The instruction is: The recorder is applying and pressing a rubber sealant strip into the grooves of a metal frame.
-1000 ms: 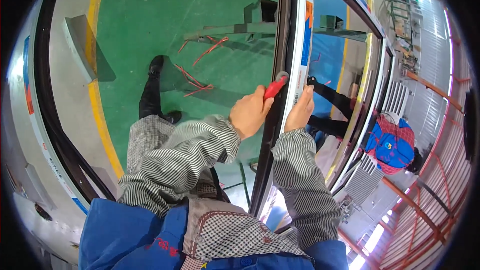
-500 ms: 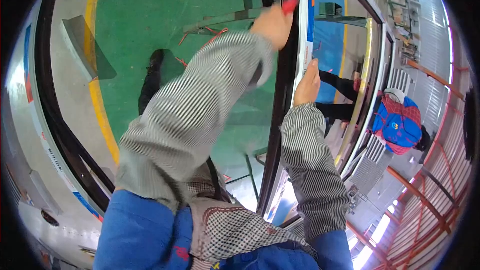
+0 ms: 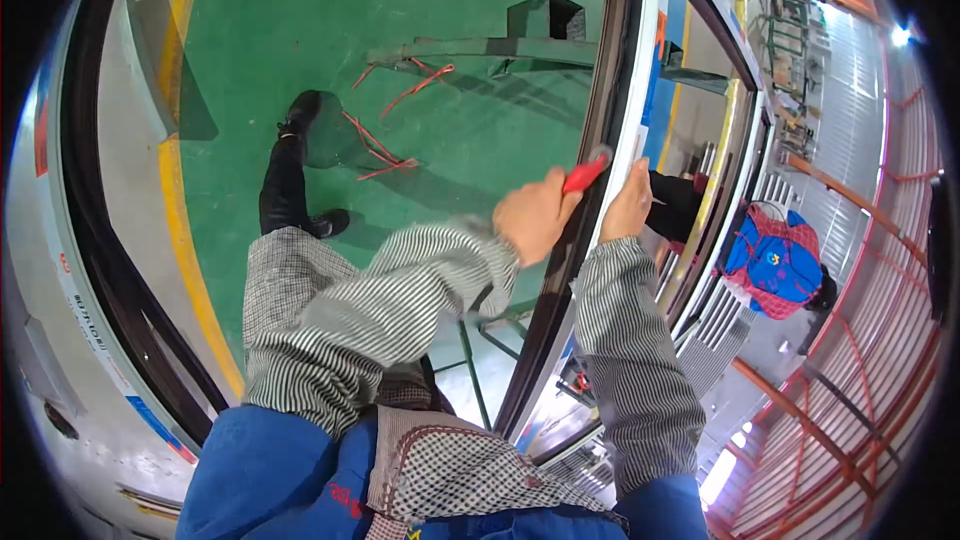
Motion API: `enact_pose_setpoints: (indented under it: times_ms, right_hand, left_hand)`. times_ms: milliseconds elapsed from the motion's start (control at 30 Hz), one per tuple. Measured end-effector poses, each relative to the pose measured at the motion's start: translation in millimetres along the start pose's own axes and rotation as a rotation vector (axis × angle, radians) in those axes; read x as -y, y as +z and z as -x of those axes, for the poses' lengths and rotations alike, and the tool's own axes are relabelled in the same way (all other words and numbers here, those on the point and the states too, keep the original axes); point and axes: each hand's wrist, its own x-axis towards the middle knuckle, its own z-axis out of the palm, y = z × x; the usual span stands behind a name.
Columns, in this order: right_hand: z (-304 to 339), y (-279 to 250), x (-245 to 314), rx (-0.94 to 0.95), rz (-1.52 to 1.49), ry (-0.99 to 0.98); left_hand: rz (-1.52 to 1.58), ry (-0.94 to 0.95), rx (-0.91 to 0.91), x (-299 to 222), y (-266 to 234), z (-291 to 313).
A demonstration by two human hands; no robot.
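My left hand (image 3: 538, 217) is closed round a red-handled tool (image 3: 585, 175) with a round grey tip that looks like a small roller. The tip touches the dark inner edge of a long window frame (image 3: 622, 35). Across the frame, on its white outer side, my right hand (image 3: 626, 204) grips the profile, fingertips pointing away from me. Part of that hand's fingers is hidden. Both arms wear striped oversleeves (image 3: 637, 340) over blue sleeves.
Red strips (image 3: 385, 155) lie on the green floor, near a grey metal bar with a box-shaped end (image 3: 545, 16). My leg (image 3: 283, 180) stands inside the frame opening. Another dark frame (image 3: 95, 170) rises at left. A person in blue and red (image 3: 775, 260) is at right.
My left hand has brought the tool down along the frame towards me, close to my right hand. My right hand keeps its grip on the frame. More of my leg now shows.
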Motion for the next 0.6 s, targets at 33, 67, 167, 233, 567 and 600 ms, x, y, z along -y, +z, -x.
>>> enact_pose_setpoints:
  times_ms: [33, 67, 167, 233, 567, 600]
  right_hand:
    - [-3.6, -9.4, 3.2, 0.06, -0.018, 0.079]
    - [-2.9, -8.1, 2.6, 0.068, -0.026, 0.084]
    - [-0.1, -10.3, 3.4, 0.052, -0.037, 0.045]
    - [0.6, -3.7, 8.9, 0.047, 0.001, 0.035]
    - [-5.9, -8.8, 14.2, 0.087, 0.012, 0.071]
    - [-1.8, -9.2, 12.6, 0.063, 0.059, 0.033]
  left_hand:
    - [0.01, 0.019, -0.012, -8.2, 0.5, -18.2]
    - [0.003, 0.01, -0.016, -9.5, -1.1, -28.4]
    - [0.102, 0.054, -0.161, -18.7, -3.1, -63.9]
    - [0.111, 0.076, -0.242, -19.3, -15.0, -98.4]
    - [-0.002, -0.022, -0.049, -10.3, 8.1, -19.2]
    - [-0.028, -0.043, 0.013, -6.4, 8.1, -2.1]
